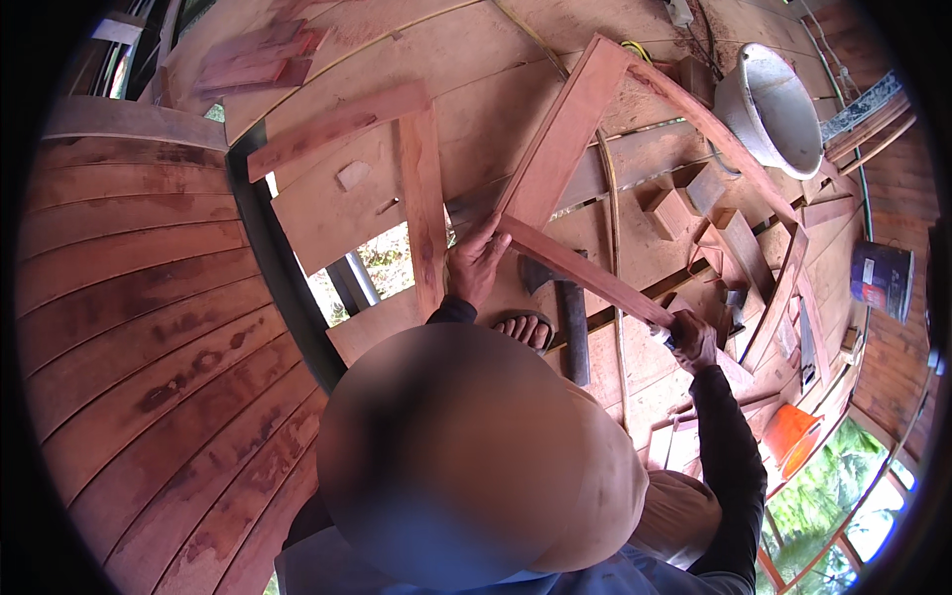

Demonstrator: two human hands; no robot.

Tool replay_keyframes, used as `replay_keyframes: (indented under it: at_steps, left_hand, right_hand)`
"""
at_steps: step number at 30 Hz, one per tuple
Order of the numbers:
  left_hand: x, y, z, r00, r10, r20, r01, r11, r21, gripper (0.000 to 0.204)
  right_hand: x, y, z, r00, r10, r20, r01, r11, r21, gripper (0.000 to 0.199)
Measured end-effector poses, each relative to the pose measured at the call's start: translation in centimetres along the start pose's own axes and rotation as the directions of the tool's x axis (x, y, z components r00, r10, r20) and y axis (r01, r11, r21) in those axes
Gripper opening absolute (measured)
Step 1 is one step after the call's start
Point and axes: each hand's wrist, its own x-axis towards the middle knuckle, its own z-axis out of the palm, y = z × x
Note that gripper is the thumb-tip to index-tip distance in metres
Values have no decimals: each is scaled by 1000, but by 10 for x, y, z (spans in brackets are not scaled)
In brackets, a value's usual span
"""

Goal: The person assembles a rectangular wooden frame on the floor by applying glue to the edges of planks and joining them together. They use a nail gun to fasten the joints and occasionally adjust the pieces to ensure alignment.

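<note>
Hands on a narrow reddish-brown wooden slat (585,275) lying diagonally across the plank floor (327,213). Left hand (476,263) presses its upper end, fingers spread flat over the wood, where it meets a wider reddish plank (560,139). Right hand (691,339) grip closed around the slat's lower end, with a small pale object at the fist, too small to identify. Grey-headed hammer (565,307) lies just beside the slat, near a sandalled foot (523,328). White round basin (773,109) well apart, upper right; blue can (881,280) far right. Judgement: keep the left palm firm so the upper end stays against the plank, and keep the right wrist level to avoid twisting the slat.
</note>
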Motion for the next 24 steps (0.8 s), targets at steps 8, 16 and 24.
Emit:
replay_keyframes:
  at_steps: [8,16,24]
  left_hand:
    - [-1,4,2,986,-161,41,166,972,-166,43]
    - [-3,1,-4,986,-167,25,169,964,-204,41]
    - [4,-6,-6,984,-167,59,175,970,-170,40]
  right_hand:
    - [-6,18,6,998,15,67,-13,999,-34,42]
    - [-4,15,11,997,-4,72,6,1000,-31,36]
    - [-7,4,7,993,75,94,-72,997,-34,26]
